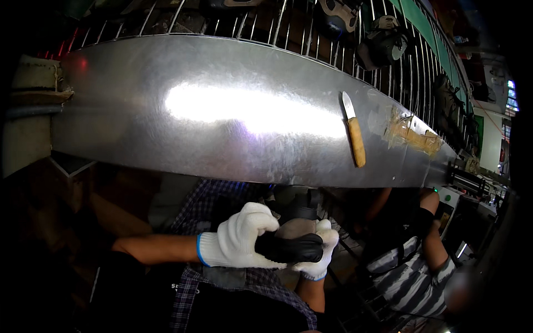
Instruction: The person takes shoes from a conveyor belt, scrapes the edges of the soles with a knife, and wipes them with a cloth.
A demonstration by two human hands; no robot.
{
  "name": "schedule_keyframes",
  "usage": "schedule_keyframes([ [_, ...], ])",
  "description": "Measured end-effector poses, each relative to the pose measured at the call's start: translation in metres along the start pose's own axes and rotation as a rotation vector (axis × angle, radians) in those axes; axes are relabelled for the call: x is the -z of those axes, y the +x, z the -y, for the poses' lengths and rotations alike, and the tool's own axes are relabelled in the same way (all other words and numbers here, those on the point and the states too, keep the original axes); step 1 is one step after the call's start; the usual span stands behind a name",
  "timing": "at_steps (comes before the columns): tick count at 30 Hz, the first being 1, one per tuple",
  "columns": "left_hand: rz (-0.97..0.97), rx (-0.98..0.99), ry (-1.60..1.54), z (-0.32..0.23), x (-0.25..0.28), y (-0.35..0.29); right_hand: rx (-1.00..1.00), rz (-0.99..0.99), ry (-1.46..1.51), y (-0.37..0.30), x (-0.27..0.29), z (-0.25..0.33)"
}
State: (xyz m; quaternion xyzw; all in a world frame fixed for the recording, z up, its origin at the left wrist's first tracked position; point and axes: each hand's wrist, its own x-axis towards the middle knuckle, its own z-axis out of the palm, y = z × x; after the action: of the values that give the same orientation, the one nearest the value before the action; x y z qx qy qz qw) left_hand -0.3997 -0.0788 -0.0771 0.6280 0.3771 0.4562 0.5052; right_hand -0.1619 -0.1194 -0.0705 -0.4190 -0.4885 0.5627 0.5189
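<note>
Desk [139, 127]: it was a long grey metal surface, which crossed the view above the hands; a strong white light shone back from its middle.
Rack [280, 22]: it stood along the far edge of the desk, made of thin metal bars; several shoes [383, 47] were on it, mostly dark, some with lighter parts.
Co-worker [402, 286]: this person was at the lower right, in a grey and white striped shirt, well apart from the held thing.
Checked cloth [184, 305]: it lay over the dark clothing of the wearer, like an apron.
Left grip [244, 236]: it wore a white glove with a blue cuff, and it was closed around the left end of the black shoe [288, 250], the fingers bent.
Right grip [323, 250]: also in a white glove, it was closed at the right end of the same shoe, with the fingers curled.
Black shoe: it was held between both grips, before the body and off the desk; a greyish-brown rounded part [297, 227] showed just behind it, and I could not tell if they were joined.
Knife [355, 136]: it lay on the right part of the desk, blade toward the rack, its wooden handle toward the wearer.
Tape [419, 139]: brownish pieces were stuck on the desk, right of the knife.
</note>
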Motion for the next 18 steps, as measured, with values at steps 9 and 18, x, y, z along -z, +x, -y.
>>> schedule_keyframes([
  [9, 0.107, 0.064, -0.151, -0.005, 0.049, 0.041, 0.072, 0.350, -0.213, 0.014, -0.031, 0.028],
  [18, 0.345, 0.303, -0.553, -0.017, 0.045, 0.027, 0.312, 0.370, -0.195, -0.016, -0.070, 0.037],
])
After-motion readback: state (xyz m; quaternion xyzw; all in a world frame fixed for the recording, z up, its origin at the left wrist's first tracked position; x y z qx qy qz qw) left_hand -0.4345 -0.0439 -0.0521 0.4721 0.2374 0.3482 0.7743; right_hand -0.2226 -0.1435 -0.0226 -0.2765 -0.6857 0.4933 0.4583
